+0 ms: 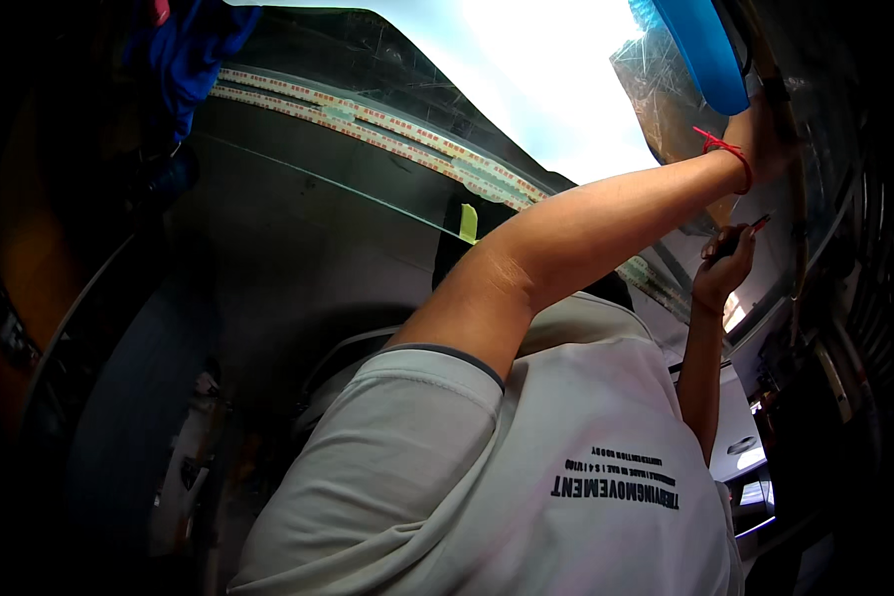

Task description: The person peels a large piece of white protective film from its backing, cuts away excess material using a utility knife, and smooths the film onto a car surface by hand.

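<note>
My left arm stretches across the view to the upper right, with a red string around its wrist. My left hand (pixel 768 139) is in shadow there, beside a long, rounded blue thing (pixel 703 55) and crinkled clear film (pixel 656 104). Its fingers are hidden, so I cannot see what it holds. Lower down, my right hand (pixel 727 263) is raised with its fingers closed around a slim dark tool (pixel 760 223) with a reddish end. The tool's exact kind is too small to make out.
Pale strips with red print (pixel 368 116) run along a dark pane's edge at the top. A yellow-green tape piece (pixel 469 223) sticks near a thin glass edge. Blue cloth (pixel 184 70) hangs at the upper left. Bright light fills the top middle.
</note>
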Action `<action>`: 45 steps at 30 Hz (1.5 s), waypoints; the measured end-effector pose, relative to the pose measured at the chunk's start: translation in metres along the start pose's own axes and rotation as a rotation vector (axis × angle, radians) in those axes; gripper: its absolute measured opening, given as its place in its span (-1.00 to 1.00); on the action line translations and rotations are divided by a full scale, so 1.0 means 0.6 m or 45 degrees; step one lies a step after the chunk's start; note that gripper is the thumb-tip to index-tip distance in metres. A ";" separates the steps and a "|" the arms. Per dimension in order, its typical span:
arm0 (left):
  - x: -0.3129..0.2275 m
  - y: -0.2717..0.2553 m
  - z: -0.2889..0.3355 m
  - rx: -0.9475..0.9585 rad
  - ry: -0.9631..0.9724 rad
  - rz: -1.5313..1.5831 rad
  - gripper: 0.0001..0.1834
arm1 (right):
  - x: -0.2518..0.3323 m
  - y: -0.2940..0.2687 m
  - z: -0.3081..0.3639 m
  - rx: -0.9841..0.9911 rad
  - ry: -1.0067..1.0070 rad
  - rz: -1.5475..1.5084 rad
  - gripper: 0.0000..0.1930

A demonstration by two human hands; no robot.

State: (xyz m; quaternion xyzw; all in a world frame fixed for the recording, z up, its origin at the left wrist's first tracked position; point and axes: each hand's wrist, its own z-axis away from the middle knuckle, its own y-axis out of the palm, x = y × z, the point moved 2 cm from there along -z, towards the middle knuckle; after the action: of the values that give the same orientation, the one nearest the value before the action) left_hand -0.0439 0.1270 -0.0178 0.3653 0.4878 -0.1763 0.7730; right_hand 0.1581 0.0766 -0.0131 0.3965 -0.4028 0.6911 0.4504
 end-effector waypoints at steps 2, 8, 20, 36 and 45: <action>0.011 0.007 -0.004 0.033 0.002 -0.018 -0.22 | -0.008 -0.008 -0.005 0.043 -0.011 -0.050 -0.68; 0.013 0.018 -0.001 -0.268 0.092 -0.028 -0.47 | -0.007 -0.010 -0.007 0.024 0.020 -0.077 -0.71; -0.023 -0.011 -0.023 -0.347 0.249 0.108 -0.55 | -0.006 -0.010 -0.006 0.036 0.047 -0.075 -0.74; -0.053 -0.052 -0.054 -0.367 0.291 0.266 -0.59 | 0.007 0.009 0.001 0.002 0.010 0.018 -0.72; -0.102 -0.087 -0.039 -0.351 0.181 0.268 -0.71 | 0.007 0.011 0.001 -0.020 -0.005 -0.020 -0.73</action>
State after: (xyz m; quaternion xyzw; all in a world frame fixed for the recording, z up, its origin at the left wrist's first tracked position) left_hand -0.1197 0.1042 0.0100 0.3166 0.5198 0.0004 0.7934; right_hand 0.1509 0.0758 -0.0103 0.3974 -0.4059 0.6836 0.4583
